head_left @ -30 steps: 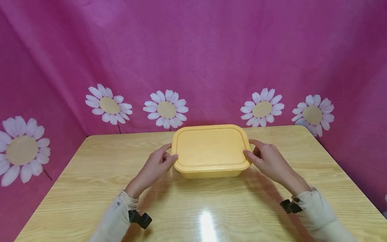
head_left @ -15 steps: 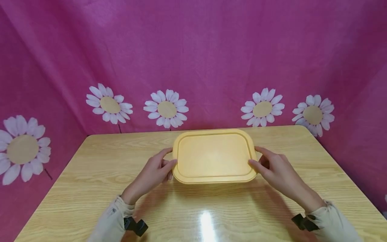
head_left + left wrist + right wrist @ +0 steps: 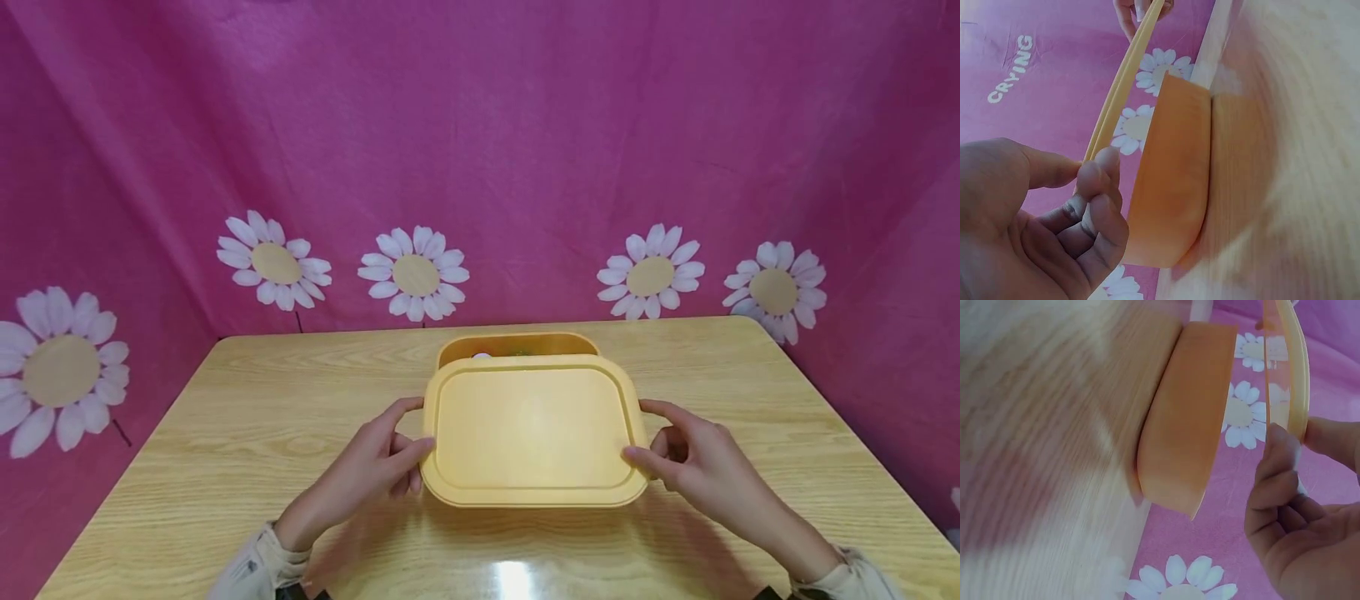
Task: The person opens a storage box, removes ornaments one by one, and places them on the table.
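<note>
A yellow rectangular lid (image 3: 534, 429) hangs above the table, held flat between both hands. My left hand (image 3: 378, 462) pinches its left edge with thumb on top and fingers below; the lid (image 3: 1119, 94) shows edge-on in the left wrist view. My right hand (image 3: 686, 462) pinches the right edge, where the lid (image 3: 1285, 369) is seen edge-on as well. Behind and below stands the yellow container (image 3: 517, 346), uncovered, with something small inside that I cannot make out. The container (image 3: 1172, 181) rests on the wooden table (image 3: 225, 433) in both wrist views (image 3: 1188, 419).
A pink cloth with white daisies (image 3: 412, 275) hangs behind and to both sides of the table. The table's far edge runs just behind the container. A light glare (image 3: 513, 579) lies on the wood near me.
Both hands have lifted the lid off the container and drawn it toward me. The container's back rim and inside now show behind the lid.
</note>
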Demonstrator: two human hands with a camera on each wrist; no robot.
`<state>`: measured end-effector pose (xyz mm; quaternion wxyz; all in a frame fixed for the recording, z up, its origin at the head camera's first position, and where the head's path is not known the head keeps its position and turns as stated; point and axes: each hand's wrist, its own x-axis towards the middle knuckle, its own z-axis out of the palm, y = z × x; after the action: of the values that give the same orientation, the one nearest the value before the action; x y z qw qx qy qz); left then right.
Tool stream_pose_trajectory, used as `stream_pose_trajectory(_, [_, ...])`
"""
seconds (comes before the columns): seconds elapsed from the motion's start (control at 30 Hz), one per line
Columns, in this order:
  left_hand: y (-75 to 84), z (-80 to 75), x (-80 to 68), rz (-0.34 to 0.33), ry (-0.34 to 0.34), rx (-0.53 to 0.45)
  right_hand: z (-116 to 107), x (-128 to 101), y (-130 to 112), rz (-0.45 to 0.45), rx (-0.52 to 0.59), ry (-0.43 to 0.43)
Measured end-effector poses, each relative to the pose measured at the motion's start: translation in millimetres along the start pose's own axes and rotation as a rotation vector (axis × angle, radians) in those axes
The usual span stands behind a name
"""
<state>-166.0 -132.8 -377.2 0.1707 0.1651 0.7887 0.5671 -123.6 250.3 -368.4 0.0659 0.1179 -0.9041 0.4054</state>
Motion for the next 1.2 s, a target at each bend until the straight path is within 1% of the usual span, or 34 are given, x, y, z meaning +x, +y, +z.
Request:
stream_pose_trajectory(0.1, [-1.3,1.2,-8.0,-0.002,-0.024,-0.017,2.7,-7.9,1.8,-0.074,0.023,-0.009])
stream_pose_trajectory(0.23, [-4.4,1.3,-17.7,-0.012,-0.064,-0.033,6.2,-19.1,4.9,-0.152,0.042,-0.050])
stream_pose_trajectory(0.37, [-9.3,2.4,-23.8,-0.020,-0.104,-0.040,7.6,-28.3,8.6,-0.179,0.031,-0.110])
stream_pose_trajectory(0.5, [-15.9,3.9,-28.1,-0.027,-0.143,-0.058,6.0,-33.8,11.2,-0.093,-0.001,-0.204])
stream_pose_trajectory(0.6, [-19.3,4.5,-33.4,-0.044,-0.185,-0.096,5.6,-38.7,13.4,-0.052,-0.067,-0.246])
stream_pose_trajectory(0.67, [-19.0,4.8,-37.9,-0.068,-0.210,-0.125,5.8,-43.3,15.4,-0.046,-0.098,-0.261])
stream_pose_trajectory(0.73, [-18.1,6.2,-42.8,-0.111,-0.223,-0.180,5.8,-47.3,17.3,-0.020,-0.106,-0.290])
stream_pose_trajectory(0.77, [-17.8,7.1,-45.1,-0.126,-0.226,-0.208,6.0,-48.8,18.2,0.011,-0.095,-0.312])
stream_pose_trajectory(0.83, [-17.5,9.5,-49.2,-0.153,-0.229,-0.247,5.7,-49.9,19.3,0.121,-0.050,-0.379])
stream_pose_trajectory(0.9, [-18.8,12.6,-52.5,-0.156,-0.236,-0.266,6.4,-50.2,20.9,0.210,-0.005,-0.434])
stream_pose_trajectory(0.93, [-19.8,13.8,-53.7,-0.143,-0.244,-0.247,6.8,-50.0,21.7,0.251,0.014,-0.457])
stream_pose_trajectory(1.0, [-21.8,16.0,-55.9,-0.122,-0.257,-0.197,7.8,-50.2,23.9,0.287,0.039,-0.485])
stream_pose_trajectory(1.1, [-25.3,18.5,-57.8,-0.089,-0.280,-0.127,8.8,-50.1,27.4,0.261,0.033,-0.513])
stream_pose_trajectory(1.17, [-27.4,20.0,-58.0,-0.092,-0.292,-0.114,9.5,-48.5,28.7,0.247,0.010,-0.528])
stream_pose_trajectory(1.2, [-28.4,20.7,-57.6,-0.100,-0.297,-0.113,10.1,-47.2,28.7,0.257,0.004,-0.535])
